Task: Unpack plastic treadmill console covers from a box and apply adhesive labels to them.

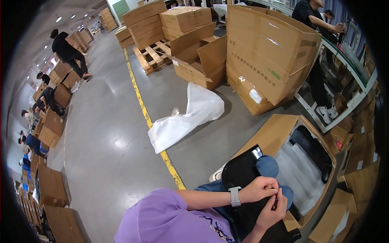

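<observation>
My left hand [257, 190], with a grey watch [234, 196] on its wrist, and my right hand [271, 212] meet fingertip to fingertip above my lap. The fingers of both are pinched together, and whatever lies between them is too small or too hidden to name. Beneath the hands, a glossy black panel-like part [239, 172] rests across my legs, its far end showing a small shiny label. To the right, an open cardboard box [263, 135] holds another black part [310, 150] on white foam sheeting [298, 172].
A white foam bag [182, 121] lies on the grey floor across a yellow line [139, 101]. Ahead stand a tall carton [271, 52], an open carton [194, 75] and a wooden pallet [150, 58] with boxes. A co-worker [314, 24] stands at a bench at far right.
</observation>
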The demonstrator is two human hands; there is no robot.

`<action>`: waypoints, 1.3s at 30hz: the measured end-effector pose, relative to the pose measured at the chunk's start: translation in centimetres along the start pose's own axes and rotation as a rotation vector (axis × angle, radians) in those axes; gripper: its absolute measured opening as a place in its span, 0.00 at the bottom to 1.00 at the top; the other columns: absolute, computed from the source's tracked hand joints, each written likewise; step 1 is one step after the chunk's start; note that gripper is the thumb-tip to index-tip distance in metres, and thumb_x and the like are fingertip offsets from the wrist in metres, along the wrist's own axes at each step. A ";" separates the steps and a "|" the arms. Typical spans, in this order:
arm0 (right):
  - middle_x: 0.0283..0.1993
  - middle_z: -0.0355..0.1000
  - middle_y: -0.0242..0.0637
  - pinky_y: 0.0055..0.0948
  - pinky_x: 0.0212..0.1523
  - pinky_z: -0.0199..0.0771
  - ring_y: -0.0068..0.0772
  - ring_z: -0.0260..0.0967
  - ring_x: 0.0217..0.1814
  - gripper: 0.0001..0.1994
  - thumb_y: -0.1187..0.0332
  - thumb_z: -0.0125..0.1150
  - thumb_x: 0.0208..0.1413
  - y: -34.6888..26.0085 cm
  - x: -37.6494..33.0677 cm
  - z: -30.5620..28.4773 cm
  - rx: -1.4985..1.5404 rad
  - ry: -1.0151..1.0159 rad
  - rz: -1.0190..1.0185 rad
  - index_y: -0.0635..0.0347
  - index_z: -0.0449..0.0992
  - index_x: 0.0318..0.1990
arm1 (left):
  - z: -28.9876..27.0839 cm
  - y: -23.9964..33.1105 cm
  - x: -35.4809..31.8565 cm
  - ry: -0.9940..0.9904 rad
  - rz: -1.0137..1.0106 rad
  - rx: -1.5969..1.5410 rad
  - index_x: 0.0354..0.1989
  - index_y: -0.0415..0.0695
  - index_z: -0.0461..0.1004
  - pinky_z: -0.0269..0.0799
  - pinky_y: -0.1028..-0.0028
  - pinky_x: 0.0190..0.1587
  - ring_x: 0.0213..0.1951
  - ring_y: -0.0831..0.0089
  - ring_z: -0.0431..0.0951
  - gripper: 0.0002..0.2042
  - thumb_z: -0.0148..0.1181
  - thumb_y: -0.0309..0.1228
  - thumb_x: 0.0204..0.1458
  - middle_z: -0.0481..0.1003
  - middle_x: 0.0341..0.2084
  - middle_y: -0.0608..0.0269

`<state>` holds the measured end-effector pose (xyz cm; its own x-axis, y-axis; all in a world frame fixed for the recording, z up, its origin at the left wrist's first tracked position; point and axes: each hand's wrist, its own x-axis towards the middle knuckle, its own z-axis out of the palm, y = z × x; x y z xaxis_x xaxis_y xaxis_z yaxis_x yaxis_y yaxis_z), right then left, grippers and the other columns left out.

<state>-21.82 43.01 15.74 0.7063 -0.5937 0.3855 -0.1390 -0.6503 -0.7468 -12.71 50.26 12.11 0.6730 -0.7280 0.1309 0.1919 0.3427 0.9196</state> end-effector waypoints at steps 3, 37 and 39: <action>0.32 0.70 0.40 0.23 0.26 0.65 0.29 0.68 0.29 0.11 0.81 0.53 0.52 0.3 0.0 0.1 -0.040 -0.004 -0.038 0.71 0.74 0.44 | -0.1 0.1 0.1 0.011 -0.023 0.098 0.30 0.39 0.71 0.53 0.83 0.22 0.19 0.88 0.56 0.04 0.55 0.26 0.53 0.62 0.14 0.75; 0.30 0.71 0.37 0.18 0.22 0.67 0.22 0.68 0.28 0.10 0.80 0.57 0.51 0.6 1.4 -1.0 0.268 0.050 0.118 0.66 0.76 0.43 | -0.3 1.4 1.6 -0.064 -0.093 0.061 0.36 0.35 0.74 0.52 0.88 0.24 0.21 0.92 0.58 0.06 0.57 0.24 0.53 0.66 0.18 0.78; 0.30 0.71 0.37 0.18 0.22 0.67 0.22 0.68 0.28 0.10 0.80 0.57 0.51 0.7 1.0 -1.1 0.258 0.055 0.107 0.66 0.76 0.42 | -0.2 1.3 1.2 -0.064 -0.122 0.053 0.37 0.34 0.74 0.55 0.89 0.26 0.23 0.91 0.61 0.06 0.56 0.23 0.53 0.69 0.20 0.76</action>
<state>-21.93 41.46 16.23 0.6573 -0.6821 0.3206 -0.0245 -0.4445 -0.8955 -11.53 49.90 13.37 0.5998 -0.7992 0.0390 0.2300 0.2189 0.9483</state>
